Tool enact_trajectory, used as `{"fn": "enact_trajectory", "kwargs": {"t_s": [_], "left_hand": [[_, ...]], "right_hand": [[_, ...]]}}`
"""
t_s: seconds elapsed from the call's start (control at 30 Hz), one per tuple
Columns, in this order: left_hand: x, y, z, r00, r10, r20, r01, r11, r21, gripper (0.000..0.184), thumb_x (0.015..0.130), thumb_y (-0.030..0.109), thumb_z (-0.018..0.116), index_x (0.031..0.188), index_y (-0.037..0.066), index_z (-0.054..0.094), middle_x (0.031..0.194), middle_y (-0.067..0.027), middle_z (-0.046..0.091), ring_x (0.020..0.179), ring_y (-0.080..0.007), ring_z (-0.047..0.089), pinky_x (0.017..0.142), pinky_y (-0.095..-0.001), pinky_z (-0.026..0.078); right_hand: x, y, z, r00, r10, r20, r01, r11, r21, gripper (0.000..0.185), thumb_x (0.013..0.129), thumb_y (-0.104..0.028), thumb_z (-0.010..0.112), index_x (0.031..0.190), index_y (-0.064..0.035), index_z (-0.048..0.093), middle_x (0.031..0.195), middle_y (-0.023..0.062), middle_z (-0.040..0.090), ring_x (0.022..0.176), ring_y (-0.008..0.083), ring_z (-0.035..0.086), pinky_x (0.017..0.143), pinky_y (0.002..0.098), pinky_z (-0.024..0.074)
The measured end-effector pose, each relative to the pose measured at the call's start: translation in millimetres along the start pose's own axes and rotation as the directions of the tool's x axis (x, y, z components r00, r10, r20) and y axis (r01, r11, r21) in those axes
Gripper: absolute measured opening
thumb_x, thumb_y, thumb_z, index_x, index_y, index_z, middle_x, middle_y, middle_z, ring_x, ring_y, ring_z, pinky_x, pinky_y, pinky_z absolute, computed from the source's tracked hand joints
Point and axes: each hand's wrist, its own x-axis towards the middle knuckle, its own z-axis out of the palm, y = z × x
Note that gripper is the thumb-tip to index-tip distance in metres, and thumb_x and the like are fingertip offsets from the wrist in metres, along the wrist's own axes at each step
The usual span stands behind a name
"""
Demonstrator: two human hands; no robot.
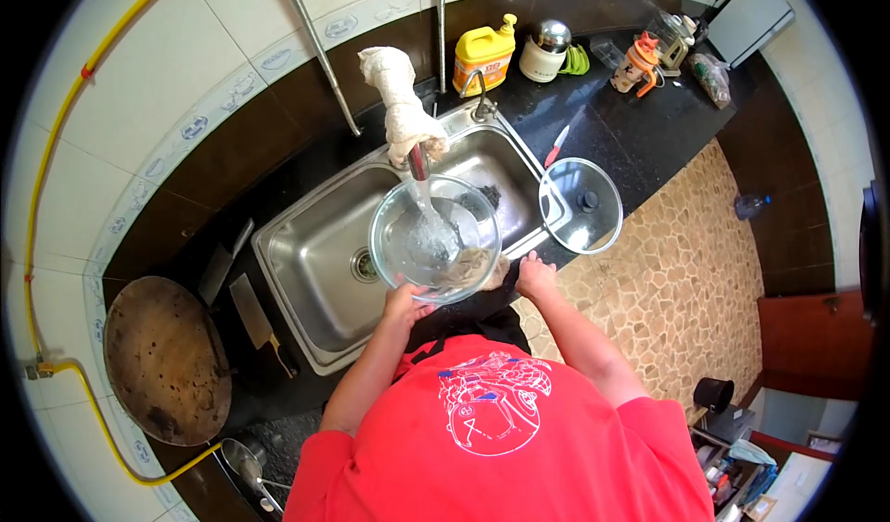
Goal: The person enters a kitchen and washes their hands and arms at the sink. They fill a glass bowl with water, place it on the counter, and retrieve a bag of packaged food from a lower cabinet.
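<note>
One bowl (408,235) over sink (320,235) divider, L hand (405,306) pinching rim, R hand (536,277) by counter (616,142) edge, grip unclear

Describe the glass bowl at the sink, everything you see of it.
The glass bowl is round, clear and colourless, its mouth facing up. It sits over the divider of the double sink. Water from the faucet pours in and bubbles. The left hand holds its near edge. A brownish-grey item shows at its near right side; whether it touches the bowl is unclear.
</note>
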Motion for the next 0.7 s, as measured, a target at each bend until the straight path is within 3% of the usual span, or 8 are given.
{"fn": "enact_trajectory", "kwargs": {"t_s": [0.4,0.7], "left_hand": [[3.0,1.7,-2.8,0.999,-0.021,0.028,0.020,0.999,0.043,0.086,0.072,0.002,0.046,0.140,0.033,0.003,0.123,-0.0191,0.046,0.097,-0.0385,0.058,0.061,-0.0415,0.051],[6.9,0.3,-4.6,0.999,-0.029,0.035,0.027,0.998,0.049,0.081,0.072,0.002,0.046,0.139,0.029,0.008,0.123,-0.0195,0.044,0.097,-0.0391,0.058,0.060,-0.0420,0.051]], "right_hand": [[-1.1,1.0,-2.7,1.000,-0.010,0.012,0.010,1.000,-0.018,0.049,0.074,-0.019,0.057,0.119,-0.0038,0.051,0.129,0.0107,0.042,0.117,0.0236,0.047,0.095,0.0472,0.0367],[-3.7,-1.1,-2.1,1.000,0.004,0.019,-0.004,1.000,0.002,0.052,0.074,-0.019,0.058,0.122,-0.0035,0.047,0.134,0.0103,0.037,0.118,0.0236,0.045,0.093,0.0471,0.0380]]}}
